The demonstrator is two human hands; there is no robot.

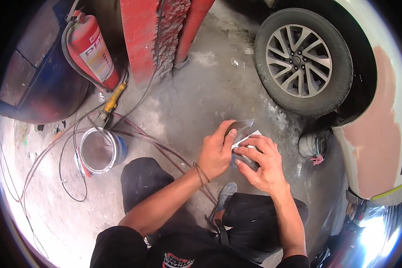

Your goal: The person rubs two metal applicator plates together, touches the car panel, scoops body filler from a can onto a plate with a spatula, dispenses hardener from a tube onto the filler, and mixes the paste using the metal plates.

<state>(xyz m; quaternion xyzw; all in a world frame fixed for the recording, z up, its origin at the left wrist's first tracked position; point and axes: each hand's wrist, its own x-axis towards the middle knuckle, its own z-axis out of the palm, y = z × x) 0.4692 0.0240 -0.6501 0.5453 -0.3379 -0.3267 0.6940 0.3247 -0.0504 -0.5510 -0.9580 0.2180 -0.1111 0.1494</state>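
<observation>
In front of my knees, my left hand is closed on a thin, dark, flat sheet, its thumb lying on the near face. Close against it on the right, my right hand has its fingers bent round a small grey block. A white folded edge shows between the two hands, just above the right fingers. The hands nearly touch, and they partly hide what they hold.
A car wheel and a patched body panel stand at right. An open bucket, hoses, a yellow-handled tool and a fire extinguisher are at left. A red column rises behind.
</observation>
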